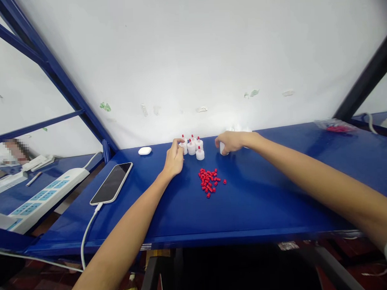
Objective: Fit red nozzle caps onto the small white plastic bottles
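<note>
Both my arms reach out over a blue table (262, 202). My left hand (174, 157) is closed round a small white bottle with a red tip at the left edge of a cluster of several such bottles (195, 148) near the wall. My right hand (229, 142) is curled over a small white bottle (222, 149) to the right of the cluster. A heap of small red caps (209, 182) lies on the table in front of the bottles, between my two hands.
A phone (112, 182) on a white cable lies at the left, with a white earbud case (144, 151) behind it. A power strip (39, 199) sits on the neighbouring table. A clear bag with red parts (337, 126) lies far right. Blue frame struts rise at the left.
</note>
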Demonstrator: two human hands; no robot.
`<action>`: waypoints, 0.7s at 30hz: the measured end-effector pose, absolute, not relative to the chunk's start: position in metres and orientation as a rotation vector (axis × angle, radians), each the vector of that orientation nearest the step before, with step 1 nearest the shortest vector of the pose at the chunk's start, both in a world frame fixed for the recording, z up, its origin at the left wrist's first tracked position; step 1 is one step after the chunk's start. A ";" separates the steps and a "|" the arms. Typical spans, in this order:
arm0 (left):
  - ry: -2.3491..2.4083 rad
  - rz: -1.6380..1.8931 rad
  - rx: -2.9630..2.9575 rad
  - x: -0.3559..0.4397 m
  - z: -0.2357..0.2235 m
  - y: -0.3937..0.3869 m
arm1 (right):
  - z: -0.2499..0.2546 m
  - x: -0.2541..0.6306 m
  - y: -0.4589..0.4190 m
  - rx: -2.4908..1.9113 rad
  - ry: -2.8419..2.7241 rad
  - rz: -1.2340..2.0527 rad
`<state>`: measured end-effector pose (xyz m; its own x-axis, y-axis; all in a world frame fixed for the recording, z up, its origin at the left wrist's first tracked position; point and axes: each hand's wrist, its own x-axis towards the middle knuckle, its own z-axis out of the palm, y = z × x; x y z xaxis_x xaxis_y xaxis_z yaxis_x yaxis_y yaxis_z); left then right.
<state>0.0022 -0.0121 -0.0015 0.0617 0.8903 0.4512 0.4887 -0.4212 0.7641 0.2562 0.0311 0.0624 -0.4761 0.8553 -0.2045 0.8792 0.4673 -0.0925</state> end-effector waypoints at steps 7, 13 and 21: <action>1.103 1.329 1.893 0.010 0.000 -0.021 | 0.075 0.239 0.013 1.439 3.193 -0.375; 0.861 1.397 1.629 0.028 -0.001 -0.021 | 0.078 0.208 -0.024 0.897 3.512 -0.722; 0.978 1.232 1.751 0.030 -0.002 -0.025 | 0.055 0.198 -0.024 0.822 3.453 -0.803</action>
<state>0.0303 -0.0248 -0.0020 0.2385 0.8981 0.3695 0.1557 -0.4109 0.8983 0.1979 -0.0244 0.0555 -0.7831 0.5079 0.3590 0.2973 0.8127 -0.5012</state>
